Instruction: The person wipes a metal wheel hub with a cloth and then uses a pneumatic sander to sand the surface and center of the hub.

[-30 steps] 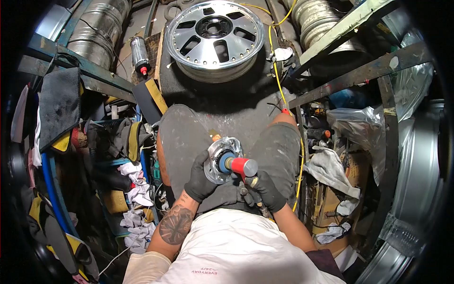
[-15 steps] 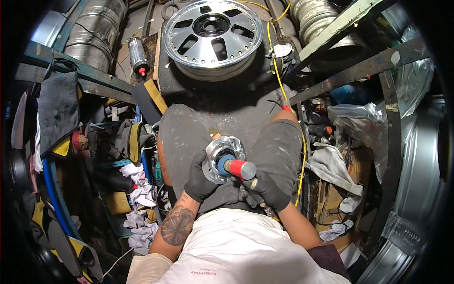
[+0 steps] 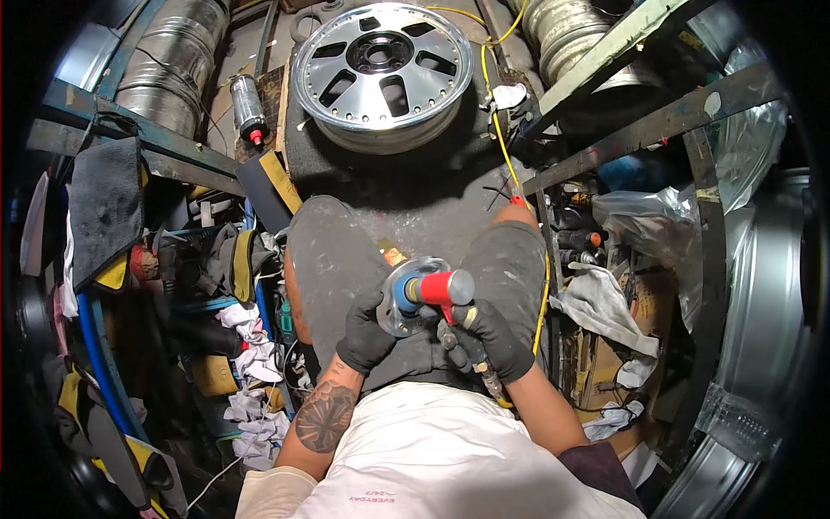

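Observation:
My left hand [image 3: 363, 333], in a dark glove, grips the near left edge of a round, shiny metal wheel part [image 3: 399, 327] above my lap. In my gloved right hand [image 3: 497, 337] is a red air sander [image 3: 437, 288] with a silver end, fingers closed round its handle. The sander's blue pad [image 3: 402, 291] lies against the middle of the metal part and covers much of it. A fitting hangs below the handle, under the right hand. Beyond my knees, an alloy wheel [image 3: 356, 76] with a polished lip lies face up on a dark mat.
A yellow air hose [image 3: 501, 143] runs down the right side past my knee. Stacked rims [image 3: 173, 69] stand behind metal frame bars. Left are a grey towel [image 3: 105, 203] and white rags [image 3: 252, 415]; a grey cloth [image 3: 601, 307] and plastic bag [image 3: 648, 216] lie right.
The metal part has been tilted in my left hand and shows less of its face. The sander has shifted slightly up with my right hand. The whole view has moved a little.

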The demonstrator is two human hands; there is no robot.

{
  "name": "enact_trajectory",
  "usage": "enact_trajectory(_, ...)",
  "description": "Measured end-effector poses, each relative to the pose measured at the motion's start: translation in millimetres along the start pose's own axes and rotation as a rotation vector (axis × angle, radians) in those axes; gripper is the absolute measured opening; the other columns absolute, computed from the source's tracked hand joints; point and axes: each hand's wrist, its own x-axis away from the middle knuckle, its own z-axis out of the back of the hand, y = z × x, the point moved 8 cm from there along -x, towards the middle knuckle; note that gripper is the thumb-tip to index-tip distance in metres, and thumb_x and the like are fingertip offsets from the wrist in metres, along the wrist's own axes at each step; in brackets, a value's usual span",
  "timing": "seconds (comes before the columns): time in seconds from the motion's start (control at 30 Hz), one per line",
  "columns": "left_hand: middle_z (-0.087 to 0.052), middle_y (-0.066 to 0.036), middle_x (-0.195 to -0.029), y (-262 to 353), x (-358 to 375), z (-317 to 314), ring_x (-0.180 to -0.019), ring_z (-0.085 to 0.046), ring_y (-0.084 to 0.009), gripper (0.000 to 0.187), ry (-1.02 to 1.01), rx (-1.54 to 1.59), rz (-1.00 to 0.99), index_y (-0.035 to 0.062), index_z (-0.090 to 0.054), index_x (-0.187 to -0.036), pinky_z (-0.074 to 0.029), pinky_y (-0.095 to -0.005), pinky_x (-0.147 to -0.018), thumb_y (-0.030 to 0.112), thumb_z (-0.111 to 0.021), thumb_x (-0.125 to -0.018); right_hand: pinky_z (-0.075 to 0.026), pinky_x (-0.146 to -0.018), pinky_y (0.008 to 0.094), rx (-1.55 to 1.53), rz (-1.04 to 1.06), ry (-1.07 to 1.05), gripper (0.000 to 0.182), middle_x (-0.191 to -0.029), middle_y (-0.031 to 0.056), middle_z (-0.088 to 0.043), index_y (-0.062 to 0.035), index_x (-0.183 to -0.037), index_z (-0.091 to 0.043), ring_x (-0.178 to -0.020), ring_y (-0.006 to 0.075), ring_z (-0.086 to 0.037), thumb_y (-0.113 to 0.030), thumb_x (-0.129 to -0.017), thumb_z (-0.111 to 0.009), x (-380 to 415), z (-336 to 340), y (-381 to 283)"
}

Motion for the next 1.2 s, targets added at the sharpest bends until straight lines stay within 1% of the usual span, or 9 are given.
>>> enact_trajectory(0.07,-0.049,-0.018,-0.153,18.7,6.0,-10.8,-0.139,-0.052,-0.0284,0.062,0.081,-0.956,-0.223,0.0033,-0.041,-0.155,-0.043,-0.0491,-0.118,0.028,-0.059,-0.101,-0.051,-0.049,0.0246,0.018,0.061,0.015,0.04,-0.082,0.0073,-0.065,0.0035,-0.118,-0.06,-0.056,0.0128,-0.063,-0.032,-0.101,-0.065,1.5,-1.2,-3.6)
enact_trajectory(0.3,-0.055,-0.012,-0.146,-17.3,-8.8,-30.7,-0.135,-0.055,-0.0246,0.061,-0.158,-0.184,0.105,-0.0003,-0.04,-0.154,-0.043,-0.039,-0.117,0.016,-0.061,-0.099,-0.057,-0.071,0.0294,0.101,0.21,-0.058,0.067,-0.096,0.0086,-0.07,0.0058,-0.13,-0.059,-0.079,0.0156,-0.066,-0.039,-0.086,-0.082,27.0,11.8,-20.9)
enact_trajectory(0.33,-0.051,-0.017,-0.151,-21.9,-11.5,-34.2,-0.143,-0.047,-0.0246,0.064,-0.203,-0.127,0.086,-0.0032,-0.037,-0.157,-0.034,-0.0391,-0.123,0.019,-0.058,-0.101,-0.057,-0.074,0.03,0.046,0.264,-0.054,0.07,-0.099,0.0095,-0.07,0.006,-0.131,-0.058,-0.079,0.0158,-0.067,-0.041,-0.085,-0.082,34.8,15.2,-32.3)
enact_trajectory(0.43,-0.049,-0.017,-0.154,-16.8,-21.7,-35.6,-0.143,-0.046,-0.0231,0.061,-0.02,-0.394,0.029,-0.0033,-0.035,-0.158,-0.034,-0.0386,-0.122,0.022,-0.054,-0.105,-0.056,-0.064,0.0253,0.011,0.26,-0.057,0.09,-0.112,0.0139,-0.07,0.0067,-0.143,-0.05,-0.084,0.0164,-0.068,-0.052,-0.083,-0.083,53.4,50.6,-32.8)
enact_trajectory(0.47,-0.055,-0.016,-0.148,-0.7,-25.5,-49.7,-0.138,-0.052,-0.0223,0.057,-0.068,-0.768,-0.134,-0.0041,-0.039,-0.155,-0.041,-0.0379,-0.118,0.02,-0.054,-0.106,-0.056,-0.061,0.0247,0.035,0.35,0.0,0.087,-0.11,0.013,-0.07,0.0066,-0.142,-0.051,-0.082,0.0161,-0.068,-0.051,-0.084,-0.082,59.3,57.5,-33.7)
enact_trajectory(0.53,-0.058,-0.016,-0.143,-2.2,-29.8,-38.7,-0.133,-0.058,-0.0252,0.053,-0.042,-0.851,-0.11,-0.0025,-0.044,-0.151,-0.047,-0.039,-0.113,0.01,-0.059,-0.102,-0.055,-0.059,0.0244,0.093,0.422,0.077,0.08,-0.105,0.0115,-0.069,0.0052,-0.139,-0.053,-0.08,0.0155,-0.068,-0.048,-0.087,-0.08,64.7,57.5,-37.8)
enact_trajectory(0.67,-0.061,-0.015,-0.138,-30.1,-32.4,-0.6,-0.124,-0.064,-0.0254,0.05,0.117,-0.317,0.095,-0.0027,-0.047,-0.147,-0.055,-0.0401,-0.106,0.006,-0.063,-0.1,-0.056,-0.058,0.0254,-0.019,0.32,0.173,0.059,-0.097,0.0098,-0.068,-0.0007,-0.132,-0.057,-0.076,0.0145,-0.068,-0.043,-0.094,-0.073,53.9,73.3,1.6)
enact_trajectory(0.73,-0.061,-0.015,-0.137,-21.9,-31.5,-15.7,-0.122,-0.065,-0.0247,0.051,0.102,-0.446,0.082,-0.003,-0.047,-0.147,-0.057,-0.0401,-0.103,0.007,-0.064,-0.1,-0.056,-0.055,0.0262,-0.056,0.257,0.149,0.038,-0.091,0.0086,-0.067,-0.0062,-0.119,-0.059,-0.069,0.0132,-0.066,-0.038,-0.1,-0.067,37.3,78.4,23.5)
enact_trajectory(1.2,-0.069,-0.01,-0.124,-21.5,-28.0,-14.1,-0.109,-0.069,-0.0179,0.041,0.142,-0.491,0.045,-0.0018,-0.056,-0.139,-0.058,-0.032,-0.093,0.008,-0.065,-0.101,-0.051,-0.05,0.0252,0.135,0.201,0.27,0.04,-0.083,0.0027,-0.065,-0.0008,-0.117,-0.064,-0.056,0.0095,-0.061,-0.039,-0.103,-0.063,21.5,31.7,-7.8)
